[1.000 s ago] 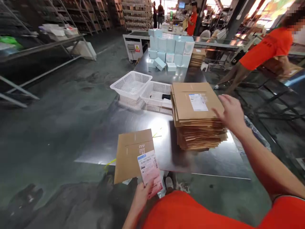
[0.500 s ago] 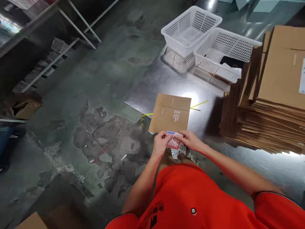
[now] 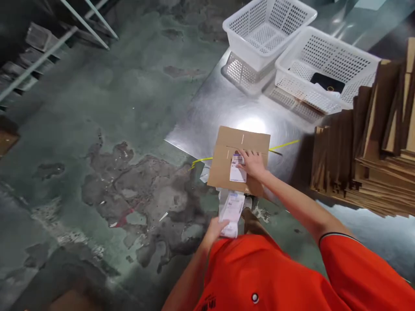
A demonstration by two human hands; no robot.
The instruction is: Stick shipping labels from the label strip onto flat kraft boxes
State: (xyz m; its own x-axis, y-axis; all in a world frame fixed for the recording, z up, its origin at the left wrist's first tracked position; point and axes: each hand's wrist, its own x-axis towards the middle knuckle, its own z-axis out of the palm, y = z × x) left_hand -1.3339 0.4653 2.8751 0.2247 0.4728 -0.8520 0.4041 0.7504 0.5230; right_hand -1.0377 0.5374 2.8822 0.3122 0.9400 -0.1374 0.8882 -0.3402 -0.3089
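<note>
Shipping label (image 3: 237, 172), white with a blue band, lies on a kraft card mailer (image 3: 254, 142) under the right hand (image 3: 253, 164). A label strip (image 3: 231, 211) of similar look runs up from the left hand (image 3: 215, 229).

Far left: pale metal shelf rails (image 3: 87, 21) above a stained concrete floor (image 3: 129, 190), scuffed, with a small reddish mark.

Left hand: low, near the body, fingers curled and pinching the strip's lower end. The strip's top reaches almost to the mailer's lower edge.

Centre: mailer flat at the front edge of a stainless steel desk (image 3: 207, 121), its lower edge seemingly past the rim. Loose yellow strapping (image 3: 201, 162) shows on both sides of it, apparently running beneath. Right hand: fingers lie over the label's upper part, wrist raised. Blur hides whether they pinch the label or only press it.

Upper right: two white perforated plastic baskets (image 3: 266, 34) side by side, the nearer one holding a black item (image 3: 327, 82). Far right: a tall stack of flat cardboard mailers (image 3: 363, 151), close to the desk's right side.

Risks: the overhanging mailer could tip if pressed near its lower edge, and the strapping beneath could let it shift, leaving the label skewed. The loose strip could fold and stick to itself.
</note>
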